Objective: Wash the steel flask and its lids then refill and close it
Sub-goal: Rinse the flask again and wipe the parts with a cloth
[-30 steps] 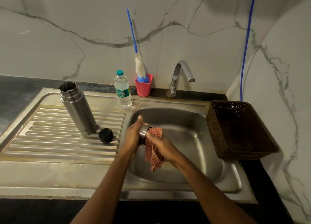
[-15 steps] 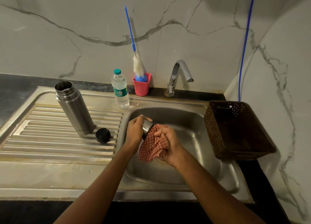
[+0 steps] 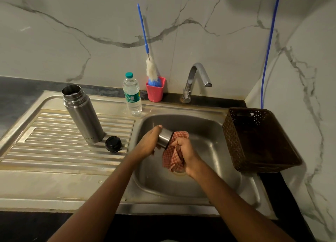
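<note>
So both hands are over the sink [image 3: 209, 136] basin: the left hand [image 3: 151, 143] has its grip wrapped round the steel cap [image 3: 165, 139], lying sideways with its mouth facing right, and the right hand [image 3: 185, 154] has its grip clenched on a red checked cloth [image 3: 172, 158] bunched up right against that mouth. Can't tell whether the cloth actually goes inside. The steel flask [image 3: 82, 114] stands on its base on the ribbed drainboard [image 3: 54, 150] to the left of the basin, with nothing on its mouth, and the black inner lid [image 3: 113, 144] sits just beside its base, between flask and basin. Behind those there's a clear water bottle [image 3: 132, 96] with a teal cap, then a pink cup [image 3: 155, 89] with a blue-handled bottle brush [image 3: 145, 47] standing in it. The tap [image 3: 196, 79] is at the back of the basin, no water visible from it. A brown basket [image 3: 258, 141] sits on the right edge, and dark desk [image 3: 14, 89] shows far left.
</note>
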